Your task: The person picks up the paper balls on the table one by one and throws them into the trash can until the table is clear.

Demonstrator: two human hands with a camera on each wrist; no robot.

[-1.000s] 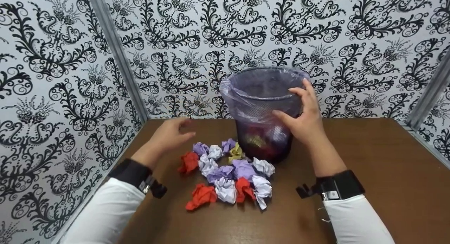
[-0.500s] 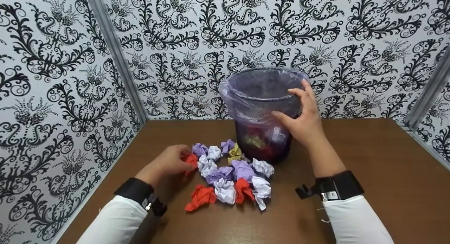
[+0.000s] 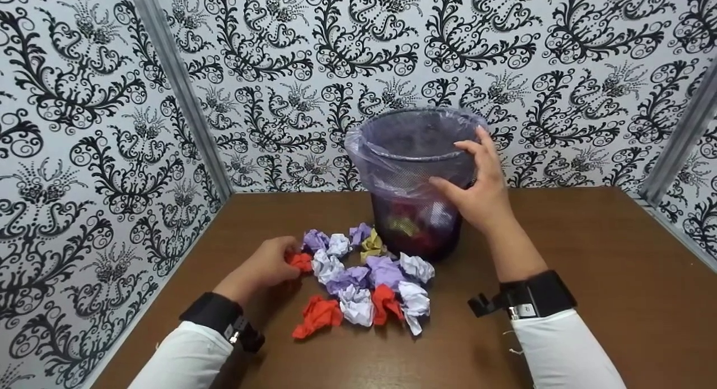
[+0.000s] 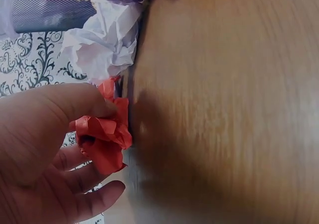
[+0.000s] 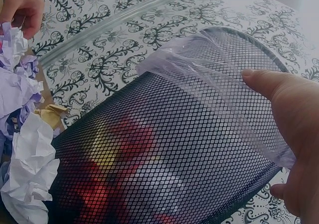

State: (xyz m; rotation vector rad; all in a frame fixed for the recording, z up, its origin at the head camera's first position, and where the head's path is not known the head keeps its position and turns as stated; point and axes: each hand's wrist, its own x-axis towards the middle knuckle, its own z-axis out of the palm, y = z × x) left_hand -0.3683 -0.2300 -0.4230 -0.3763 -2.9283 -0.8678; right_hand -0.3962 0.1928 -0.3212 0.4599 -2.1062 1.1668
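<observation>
At the left edge of a cluster of crumpled paper, my left hand (image 3: pixel 263 265) pinches a red crumpled paper ball (image 3: pixel 301 261). The left wrist view shows the thumb over this red ball (image 4: pixel 107 149) and fingers behind it, low by the table. My right hand (image 3: pixel 484 195) grips the upper right side of a dark mesh wastebasket (image 3: pixel 386 209), its thumb against the outside and fingers at the rim. A translucent purple liner (image 3: pixel 386 173) folds over that rim. Through the mesh, red, yellow and white crumpled paper (image 5: pixel 119 149) shows inside. The wastebasket stands slightly tilted.
Purple paper balls (image 3: pixel 386 272), white ones (image 3: pixel 356 306), a yellow one (image 3: pixel 372 244) and more red ones (image 3: pixel 319 316) lie in front of the wastebasket on the brown table (image 3: pixel 605 277). A patterned wall (image 3: pixel 269 97) stands close behind.
My left hand has come down from above the table to the red paper ball at the left and taken hold of it. The right hand stays on the wastebasket.
</observation>
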